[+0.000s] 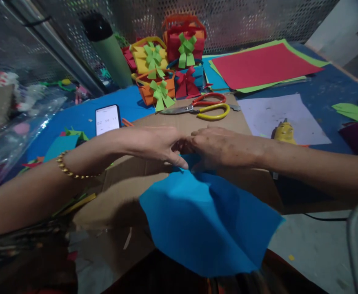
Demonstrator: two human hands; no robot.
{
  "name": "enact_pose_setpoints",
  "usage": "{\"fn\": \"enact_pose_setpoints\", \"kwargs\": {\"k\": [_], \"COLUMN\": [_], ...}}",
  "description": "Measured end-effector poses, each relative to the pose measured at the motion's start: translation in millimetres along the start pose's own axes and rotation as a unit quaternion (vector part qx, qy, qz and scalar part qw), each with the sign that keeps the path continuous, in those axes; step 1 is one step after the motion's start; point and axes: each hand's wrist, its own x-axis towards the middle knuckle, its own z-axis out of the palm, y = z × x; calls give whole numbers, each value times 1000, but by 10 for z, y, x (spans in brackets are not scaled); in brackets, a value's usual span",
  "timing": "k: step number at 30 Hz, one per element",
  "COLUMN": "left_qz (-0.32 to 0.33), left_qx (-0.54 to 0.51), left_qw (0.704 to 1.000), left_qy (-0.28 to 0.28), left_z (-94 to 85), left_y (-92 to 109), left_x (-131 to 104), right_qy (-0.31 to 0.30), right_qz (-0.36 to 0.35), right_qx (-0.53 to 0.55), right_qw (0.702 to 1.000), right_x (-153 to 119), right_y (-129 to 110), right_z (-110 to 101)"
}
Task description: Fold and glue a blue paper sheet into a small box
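Note:
A large sheet of blue paper [203, 216] hangs over the near edge of a piece of cardboard [130, 175], its near part fanned out and creased. At its gathered far end, my left hand [163, 143] pinches the paper, thumb laid along the top. Close against it, my right hand [215, 147] also grips that end, its fingers curled over and partly hidden. Just beyond both hands lie scissors [197, 109] with one red and one yellow handle, resting on the cardboard.
Small paper bags with bows [166, 61] stand at the back beside a green bottle [111, 53]. Stacked coloured paper [264, 65] lies back right. A phone [107, 118] is at left. On the right, a yellow glue gun [284, 132] rests on white paper [304, 118].

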Motion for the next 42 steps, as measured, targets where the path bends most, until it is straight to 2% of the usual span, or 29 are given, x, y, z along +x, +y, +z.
{"fn": "enact_pose_setpoints", "kwargs": {"k": [5, 10, 15, 20, 27, 30, 38, 42], "left_qz": [-35, -77, -97, -127, -118, -118, -91, -101], "left_qx": [-62, -40, -21, -15, -62, -60, -85, -152], "left_qw": [997, 994, 991, 990, 990, 990, 992, 983], "left_qy": [-32, -72, -85, -65, -46, -45, -33, -35], "left_z": [76, 60, 44, 115, 210, 220, 196, 174], "left_y": [101, 113, 195, 270, 185, 175, 269, 304], "left_x": [9, 111, 138, 146, 205, 202, 102, 83], "right_qy": [22, 6, 1, -3, 16, 0, 4, 12], "right_qz": [-13, 17, 23, 9, -3, 29, 70, 39], "right_qx": [38, 61, 62, 57, 77, 70, 99, 147], "right_qw": [999, 998, 998, 998, 997, 997, 993, 988], "right_x": [-1, 15, 19, 10, -45, -84, -152, -198], "right_y": [40, 53, 56, 46, 28, 32, 64, 84], "right_z": [92, 131, 130, 121, 107, 113, 115, 146]}}
